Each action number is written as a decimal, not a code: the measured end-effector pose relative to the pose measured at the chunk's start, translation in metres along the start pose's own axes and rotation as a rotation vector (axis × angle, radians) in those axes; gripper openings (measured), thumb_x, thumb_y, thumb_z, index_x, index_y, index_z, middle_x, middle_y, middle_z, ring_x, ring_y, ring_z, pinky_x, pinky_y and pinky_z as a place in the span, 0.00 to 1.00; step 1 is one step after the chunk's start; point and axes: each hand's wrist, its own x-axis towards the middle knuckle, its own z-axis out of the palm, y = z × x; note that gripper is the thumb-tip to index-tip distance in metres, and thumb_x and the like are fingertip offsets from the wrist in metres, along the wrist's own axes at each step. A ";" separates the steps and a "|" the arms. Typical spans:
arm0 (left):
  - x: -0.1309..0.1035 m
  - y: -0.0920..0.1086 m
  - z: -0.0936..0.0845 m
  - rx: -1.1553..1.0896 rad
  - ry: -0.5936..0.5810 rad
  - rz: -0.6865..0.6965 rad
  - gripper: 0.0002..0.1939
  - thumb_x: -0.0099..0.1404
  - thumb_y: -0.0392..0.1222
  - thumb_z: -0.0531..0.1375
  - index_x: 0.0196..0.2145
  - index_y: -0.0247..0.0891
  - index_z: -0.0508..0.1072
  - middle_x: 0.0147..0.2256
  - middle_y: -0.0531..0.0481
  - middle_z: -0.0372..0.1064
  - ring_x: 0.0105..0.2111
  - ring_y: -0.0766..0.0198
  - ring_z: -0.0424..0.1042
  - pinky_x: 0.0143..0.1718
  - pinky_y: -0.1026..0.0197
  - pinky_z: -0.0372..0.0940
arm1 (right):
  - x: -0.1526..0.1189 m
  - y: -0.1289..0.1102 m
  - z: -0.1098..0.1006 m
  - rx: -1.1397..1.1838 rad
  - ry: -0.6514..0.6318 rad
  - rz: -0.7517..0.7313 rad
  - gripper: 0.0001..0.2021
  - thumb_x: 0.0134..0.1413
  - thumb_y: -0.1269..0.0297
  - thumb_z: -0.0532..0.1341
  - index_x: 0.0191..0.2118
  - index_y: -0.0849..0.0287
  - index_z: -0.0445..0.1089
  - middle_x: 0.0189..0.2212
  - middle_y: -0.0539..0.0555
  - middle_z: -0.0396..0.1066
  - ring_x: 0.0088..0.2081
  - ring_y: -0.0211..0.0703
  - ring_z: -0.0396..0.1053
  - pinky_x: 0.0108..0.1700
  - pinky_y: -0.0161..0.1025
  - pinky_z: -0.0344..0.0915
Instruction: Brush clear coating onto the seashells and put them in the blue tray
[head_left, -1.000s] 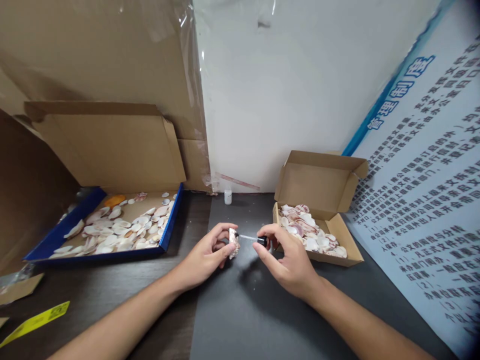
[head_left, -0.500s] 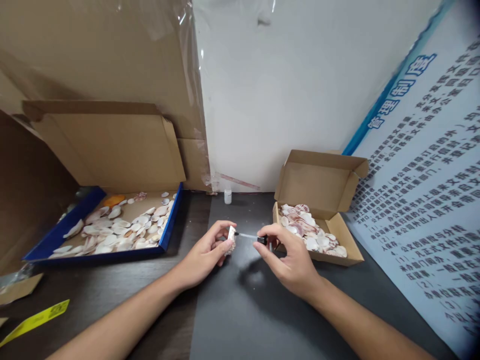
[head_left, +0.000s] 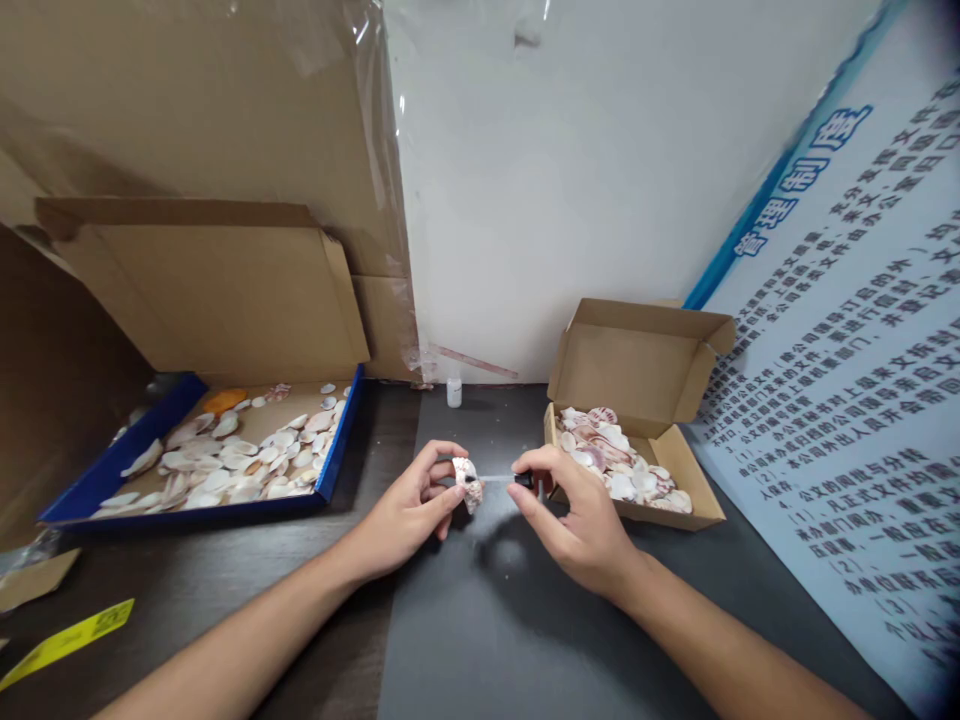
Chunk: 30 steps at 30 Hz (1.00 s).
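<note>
Between thumb and fingers, my left hand (head_left: 420,500) pinches a small white and brownish shell piece (head_left: 469,484) above the dark table. To its right, my right hand (head_left: 571,505) grips the black cap (head_left: 524,480) of a thin applicator brush. The pale stem (head_left: 493,478) reaches left from the cap, its dark tip at the shell piece. Behind the hands a small white bottle (head_left: 454,392) stands upright near the wall.
At the left, a blue-edged box (head_left: 330,470) holds many shells under a raised lid. An open cardboard box (head_left: 705,505) of shells stands at the right. A yellow strip (head_left: 67,643) lies at the lower left, and a printed poster (head_left: 840,330) fills the right side.
The shell piece has turned in my left hand and shows more of its patterned surface. My right hand has stayed nearly in place with the brush.
</note>
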 end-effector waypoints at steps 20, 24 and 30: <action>-0.001 0.005 0.002 0.056 0.026 -0.015 0.21 0.68 0.53 0.58 0.52 0.42 0.57 0.38 0.51 0.64 0.25 0.72 0.60 0.25 0.67 0.61 | 0.000 0.001 0.001 -0.006 0.017 -0.004 0.03 0.62 0.67 0.60 0.41 0.55 0.67 0.31 0.50 0.68 0.31 0.40 0.66 0.36 0.39 0.63; -0.002 0.008 0.004 0.072 0.028 -0.022 0.20 0.67 0.53 0.58 0.51 0.43 0.59 0.38 0.51 0.63 0.26 0.72 0.60 0.25 0.67 0.60 | 0.000 0.001 0.002 0.027 0.028 -0.015 0.03 0.62 0.66 0.60 0.42 0.55 0.67 0.33 0.51 0.69 0.31 0.40 0.67 0.35 0.38 0.63; -0.002 0.008 0.003 0.069 0.022 -0.022 0.20 0.68 0.53 0.58 0.52 0.44 0.59 0.39 0.51 0.64 0.25 0.72 0.60 0.25 0.68 0.59 | 0.000 0.000 0.001 -0.019 0.038 -0.005 0.03 0.62 0.66 0.60 0.41 0.55 0.67 0.32 0.51 0.70 0.30 0.40 0.67 0.35 0.39 0.63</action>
